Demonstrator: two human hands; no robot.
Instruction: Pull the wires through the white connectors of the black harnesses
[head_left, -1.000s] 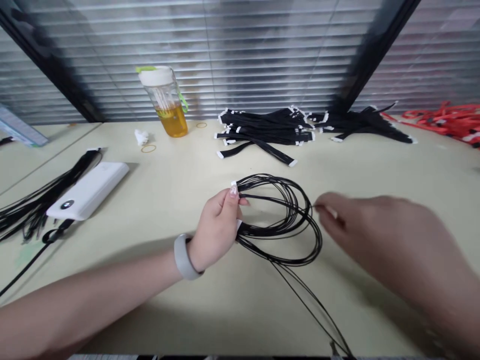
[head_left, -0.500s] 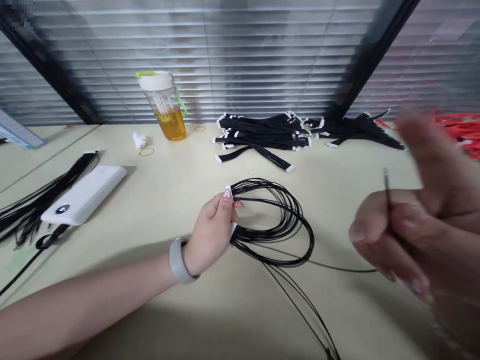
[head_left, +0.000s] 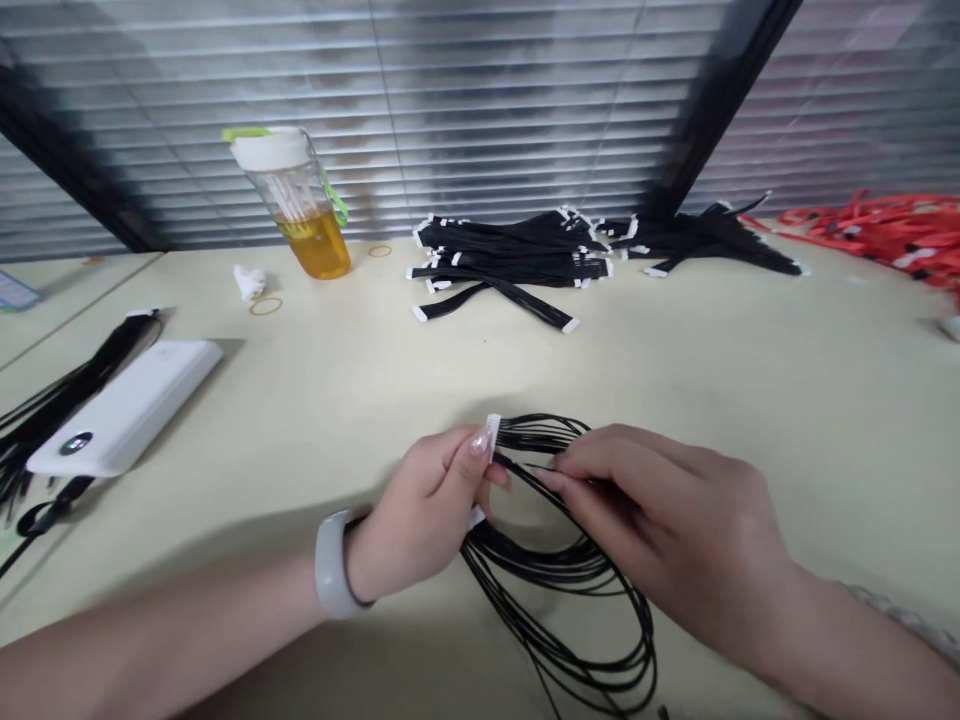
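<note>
A coil of thin black wires (head_left: 570,600) with small white connectors lies on the pale desk (head_left: 712,370) in front of me. My left hand (head_left: 420,515), a grey band on its wrist, pinches the white connector (head_left: 493,436) at the coil's top, fingers closed round the wire ends. My right hand (head_left: 667,530) reaches in from the right. Its fingertips are pressed together on the black wires just right of the connector, and it covers part of the coil.
A pile of black flat straps with white ends (head_left: 525,262) lies at the back centre, orange straps (head_left: 892,230) at the back right. A bottle of yellow liquid (head_left: 296,205), rubber bands (head_left: 265,306), a white power bank (head_left: 124,408) and more black cables (head_left: 45,420) are on the left.
My right hand, raised and pulling a single wire out to the right half a second ago, has come back down onto the coil beside my left hand. The view has shifted slightly.
</note>
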